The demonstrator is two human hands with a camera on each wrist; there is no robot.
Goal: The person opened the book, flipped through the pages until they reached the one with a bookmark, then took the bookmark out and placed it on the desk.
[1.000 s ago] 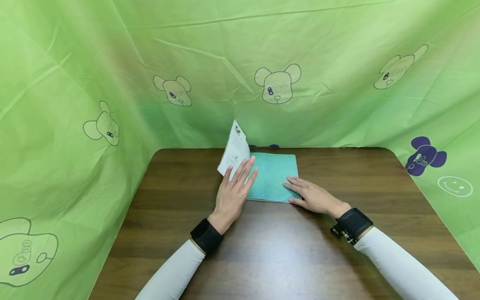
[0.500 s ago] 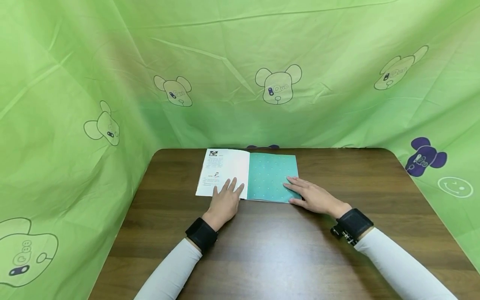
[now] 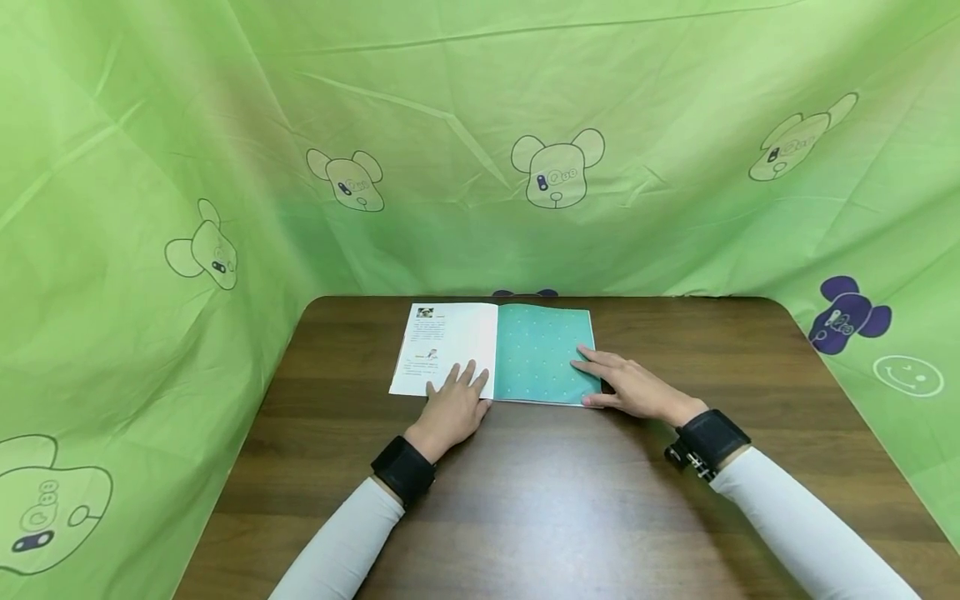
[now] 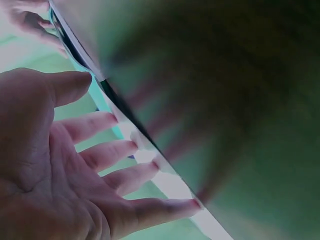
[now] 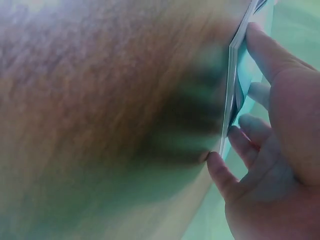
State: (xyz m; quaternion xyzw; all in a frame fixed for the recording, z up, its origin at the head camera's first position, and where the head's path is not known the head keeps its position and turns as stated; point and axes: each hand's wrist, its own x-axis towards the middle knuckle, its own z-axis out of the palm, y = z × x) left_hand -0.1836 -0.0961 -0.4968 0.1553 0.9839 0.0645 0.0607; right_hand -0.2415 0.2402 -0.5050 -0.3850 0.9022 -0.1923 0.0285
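An open booklet lies near the far edge of the table. Its left page is white with small text and two pictures, and its right page is teal with white dots. My left hand rests its spread fingertips on the lower part of the white page; the left wrist view shows those fingers fairly straight. At the right edge of the teal page, my right hand lies with its thumb by the lower corner. The right wrist view shows the teal sheet bulging slightly above the pages under it.
The brown wooden table has rounded far corners. A green cloth with bear-head prints hangs behind it and along both sides. Black bands circle both wrists, over white sleeves.
The white page has turned over leftward and now lies flat. My left hand has moved down and slightly left onto it. The right hand's fingers have shifted a little at the teal page's edge.
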